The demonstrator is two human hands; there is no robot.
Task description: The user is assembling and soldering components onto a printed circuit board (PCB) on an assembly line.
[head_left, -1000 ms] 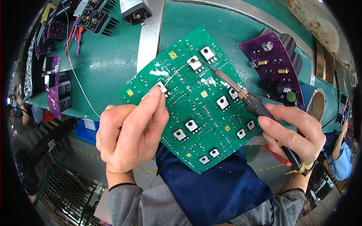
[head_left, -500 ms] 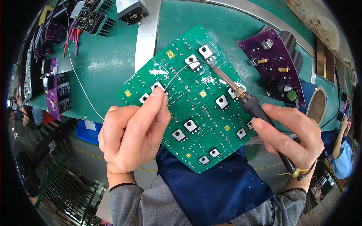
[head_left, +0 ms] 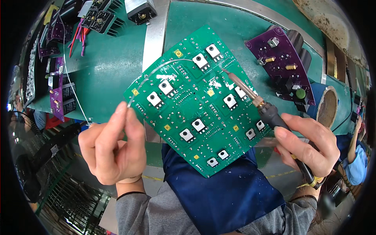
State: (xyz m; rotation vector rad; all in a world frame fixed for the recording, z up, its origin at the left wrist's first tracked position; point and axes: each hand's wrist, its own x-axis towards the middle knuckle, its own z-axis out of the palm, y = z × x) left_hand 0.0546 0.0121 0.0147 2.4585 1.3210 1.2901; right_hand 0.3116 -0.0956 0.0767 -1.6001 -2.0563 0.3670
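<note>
A large green circuit board [head_left: 194, 106] lies turned corner-on in front of me, its near corner over my blue apron. Black-and-white transistors [head_left: 200, 62] and small yellow parts sit on it. My left hand [head_left: 113, 147] is left of the board, thumb and forefinger pinched on solder wire [head_left: 147, 79]. The wire arcs over the board to beside a transistor near the far corner; its tail runs up to the far left. My right hand [head_left: 309, 143] grips a soldering iron [head_left: 270, 114] like a pen. The iron's tip points at the board's far right part, just beside the transistors; contact is unclear.
Purple circuit boards stand right [head_left: 280, 58] and left [head_left: 57, 92] on the green table [head_left: 105, 70]. Heatsinks [head_left: 102, 21] and a silver-black block [head_left: 141, 11] are at the back. A blue-rimmed tube [head_left: 327, 105] sits right. Another person's blue sleeve [head_left: 355, 168] shows far right.
My left hand has moved left and slightly nearer me, leaving a longer arc of solder wire over the board. The soldering iron has shifted slightly right and toward me.
</note>
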